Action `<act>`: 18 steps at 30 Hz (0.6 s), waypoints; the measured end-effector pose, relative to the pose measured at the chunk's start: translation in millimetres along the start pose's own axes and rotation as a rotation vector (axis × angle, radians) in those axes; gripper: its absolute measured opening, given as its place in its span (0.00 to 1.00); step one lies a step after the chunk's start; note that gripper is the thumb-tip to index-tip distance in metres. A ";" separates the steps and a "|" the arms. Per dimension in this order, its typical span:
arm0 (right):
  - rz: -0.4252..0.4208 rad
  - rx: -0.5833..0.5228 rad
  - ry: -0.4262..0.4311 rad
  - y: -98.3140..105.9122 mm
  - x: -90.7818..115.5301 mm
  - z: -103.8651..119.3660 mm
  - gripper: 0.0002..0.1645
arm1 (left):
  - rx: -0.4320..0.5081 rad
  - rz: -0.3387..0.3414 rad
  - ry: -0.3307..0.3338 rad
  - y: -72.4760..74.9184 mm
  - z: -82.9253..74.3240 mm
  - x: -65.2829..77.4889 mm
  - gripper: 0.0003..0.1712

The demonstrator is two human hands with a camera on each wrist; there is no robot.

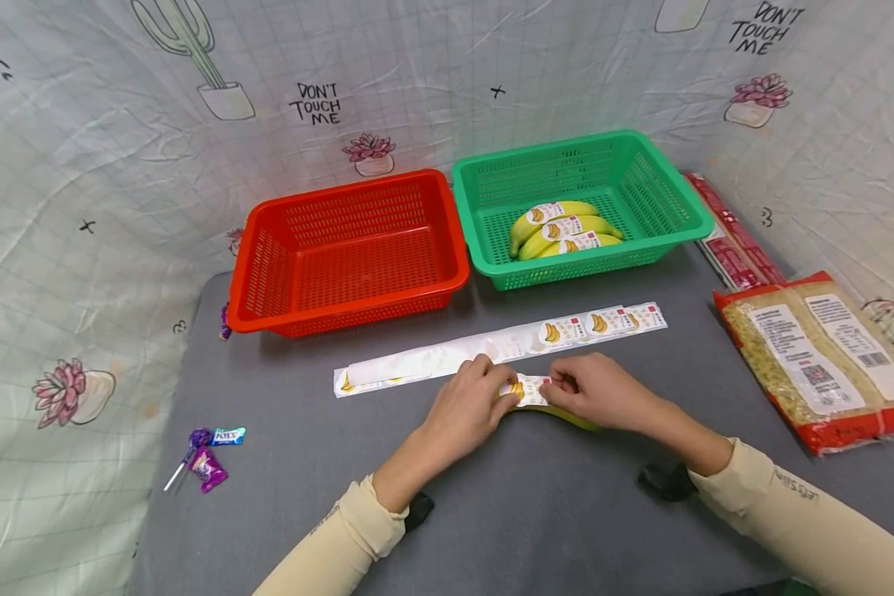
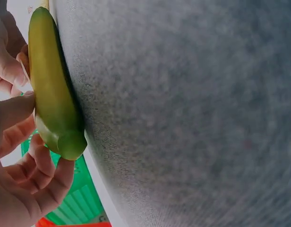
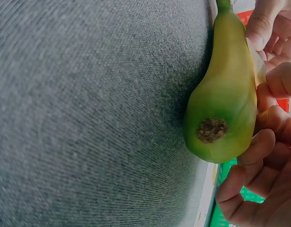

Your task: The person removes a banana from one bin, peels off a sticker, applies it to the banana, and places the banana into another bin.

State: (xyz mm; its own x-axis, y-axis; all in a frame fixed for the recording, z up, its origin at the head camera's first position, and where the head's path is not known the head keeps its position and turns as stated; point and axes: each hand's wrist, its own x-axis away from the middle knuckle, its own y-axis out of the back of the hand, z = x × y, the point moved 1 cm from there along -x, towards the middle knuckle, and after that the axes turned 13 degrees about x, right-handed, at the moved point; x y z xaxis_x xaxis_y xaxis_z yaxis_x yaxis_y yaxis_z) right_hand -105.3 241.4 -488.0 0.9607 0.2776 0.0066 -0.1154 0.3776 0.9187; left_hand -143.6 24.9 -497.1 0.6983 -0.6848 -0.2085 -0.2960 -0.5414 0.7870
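Note:
A yellow banana with greenish ends [image 1: 572, 417] lies on the grey table between both hands. Over its far side stretches a white sticker with a banana picture [image 1: 527, 391]. My left hand [image 1: 471, 404] pinches the sticker's left end, its other fingers curled behind the banana [image 2: 55, 90] near the stem. At the opposite end, my right hand [image 1: 603, 389] pinches the sticker's right edge between thumb and forefinger. In the right wrist view, the sticker's edge [image 3: 257, 64] stands partly off the peel. How much of it sticks down is hidden.
Strips of banana stickers [image 1: 588, 328] lie just beyond the hands. Behind stand a red basket [image 1: 350, 313] and a green basket [image 1: 588, 263] holding several stickered bananas [image 1: 569, 228]. A bag of dry food [image 1: 827, 364] and red packets [image 1: 737, 236] are at right, wrapped sweets [image 1: 207, 468] at left.

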 end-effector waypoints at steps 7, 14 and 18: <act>-0.007 0.004 -0.002 0.9 -0.8 -0.1 0.23 | 0.024 0.052 0.045 2.1 2.7 -2.8 0.16; -0.044 0.026 -0.033 1.7 0.2 1.4 0.17 | 0.025 0.048 0.043 2.7 3.8 -2.1 0.16; -0.121 0.036 -0.046 1.1 2.4 3.7 0.12 | 0.020 0.047 0.041 3.1 3.4 -1.8 0.16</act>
State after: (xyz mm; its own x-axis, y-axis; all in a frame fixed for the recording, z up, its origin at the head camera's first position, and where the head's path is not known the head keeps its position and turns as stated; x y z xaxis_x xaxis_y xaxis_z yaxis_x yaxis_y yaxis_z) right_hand -102.2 239.3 -485.5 0.9777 0.1908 -0.0878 0.0103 0.3740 0.9274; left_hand -147.9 22.8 -496.2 0.7091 -0.6897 -0.1470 -0.3419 -0.5186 0.7837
